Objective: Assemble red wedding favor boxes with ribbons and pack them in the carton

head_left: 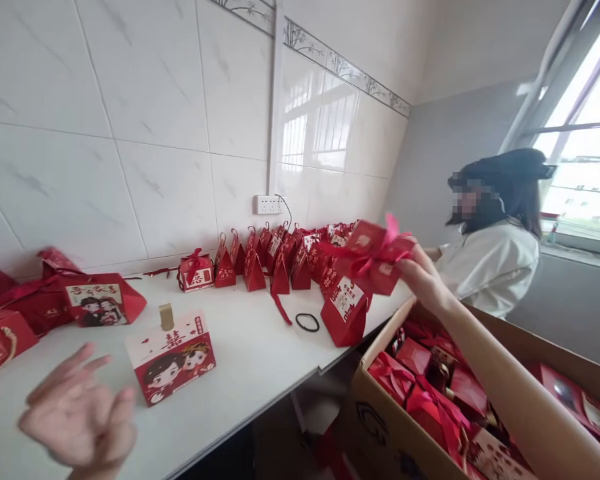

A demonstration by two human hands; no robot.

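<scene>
My right hand (420,277) is raised above the white counter's right end, gripping a red gift box (375,250) with a red ribbon bow. Just below it a red triangular box (345,310) stands on the counter (260,360). My left hand (80,420) hovers open and blurred over the counter's near left edge, holding nothing. The thing nearest to it is a red and white box with a cartoon couple (173,357).
Several red triangular boxes (280,260) line the tiled wall, more red boxes (55,300) lie at the far left. A black hair tie (307,322) lies on the counter. An open cardboard carton (395,427) of red boxes stands lower right. Another person (490,253) works by the window.
</scene>
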